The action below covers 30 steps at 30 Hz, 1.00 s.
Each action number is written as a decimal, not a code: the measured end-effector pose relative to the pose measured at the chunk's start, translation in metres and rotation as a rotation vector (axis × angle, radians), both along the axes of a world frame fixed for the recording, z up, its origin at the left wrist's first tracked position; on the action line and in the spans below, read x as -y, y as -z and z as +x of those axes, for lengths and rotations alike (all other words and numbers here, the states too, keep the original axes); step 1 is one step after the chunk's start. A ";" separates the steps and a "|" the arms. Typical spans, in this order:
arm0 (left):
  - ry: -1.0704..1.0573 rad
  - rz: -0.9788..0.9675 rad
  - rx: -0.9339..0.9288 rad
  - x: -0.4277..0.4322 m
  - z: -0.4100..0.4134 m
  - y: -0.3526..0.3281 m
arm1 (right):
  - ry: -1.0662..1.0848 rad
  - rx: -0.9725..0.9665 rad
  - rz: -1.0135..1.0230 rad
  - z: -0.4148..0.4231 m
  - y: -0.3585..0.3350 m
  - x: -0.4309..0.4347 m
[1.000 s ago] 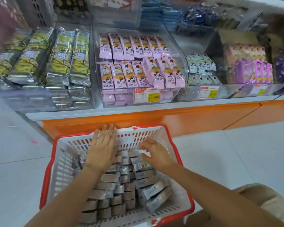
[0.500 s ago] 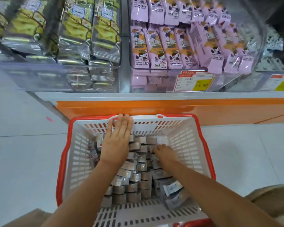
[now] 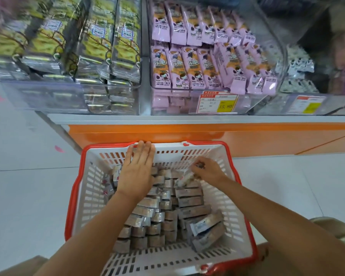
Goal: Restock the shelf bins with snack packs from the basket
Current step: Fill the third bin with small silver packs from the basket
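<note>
Red-rimmed white basket (image 3: pixel 187 154) holds snack packs (image 3: pixel 189 202); left hand (image 3: pixel 136 176) flat, fingers straight, over them; right hand (image 3: pixel 207 170) apparently pinching one blurred pack (image 3: pixel 184 179).

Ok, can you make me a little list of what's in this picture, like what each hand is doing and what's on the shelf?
Basket: white plastic basket with a red rim, in front of the orange shelf base
Inside: rows of silver foil snack packs
Left hand: flat, fingers straight, over the packs at the far wall
Right hand: pinching one tilted pack
Shelf: clear bin of pink packs; clear bin of yellow-and-silver packs
Tag: white-and-yellow price tag on the pink bin, 15.80
</note>
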State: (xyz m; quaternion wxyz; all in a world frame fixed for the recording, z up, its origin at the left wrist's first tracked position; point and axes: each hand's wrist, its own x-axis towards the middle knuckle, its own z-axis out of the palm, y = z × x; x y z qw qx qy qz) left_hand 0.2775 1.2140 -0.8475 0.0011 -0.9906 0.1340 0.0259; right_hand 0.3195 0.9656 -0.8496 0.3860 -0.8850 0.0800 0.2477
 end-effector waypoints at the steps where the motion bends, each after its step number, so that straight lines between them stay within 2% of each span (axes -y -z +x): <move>1: 0.016 -0.050 0.005 0.001 0.000 -0.006 | 0.084 -0.044 0.103 0.000 -0.010 0.002; 3: 0.084 -0.178 0.009 0.007 -0.001 -0.016 | 0.209 -0.115 0.255 -0.002 -0.031 0.003; 7: 0.207 -0.404 -0.073 0.026 -0.010 -0.043 | 0.311 -0.195 0.455 -0.016 -0.074 -0.002; 9: 0.231 -0.445 -0.071 0.034 -0.014 -0.055 | 0.324 -0.232 0.508 -0.025 -0.090 -0.001; 12: 0.249 -0.528 0.071 0.040 -0.019 -0.075 | 0.255 -0.207 0.473 -0.036 -0.110 0.005; 14: 0.239 -0.593 0.128 0.042 -0.019 -0.089 | 0.178 -0.106 0.439 -0.041 -0.119 0.013; 18: 0.239 -0.655 0.060 0.043 -0.014 -0.116 | -0.116 0.266 0.269 -0.050 -0.145 0.036; 20: 0.267 -0.688 0.036 0.047 -0.010 -0.128 | -0.259 0.388 0.189 -0.056 -0.162 0.045; 22: 0.297 -0.700 0.022 0.054 -0.007 -0.142 | -0.309 0.474 0.136 -0.060 -0.181 0.052; 26: 0.277 -0.700 0.178 0.077 0.000 -0.170 | -0.243 0.647 0.106 -0.059 -0.217 0.079; 30: 0.285 -0.592 0.441 0.093 0.018 -0.192 | 0.052 0.817 0.195 -0.046 -0.248 0.116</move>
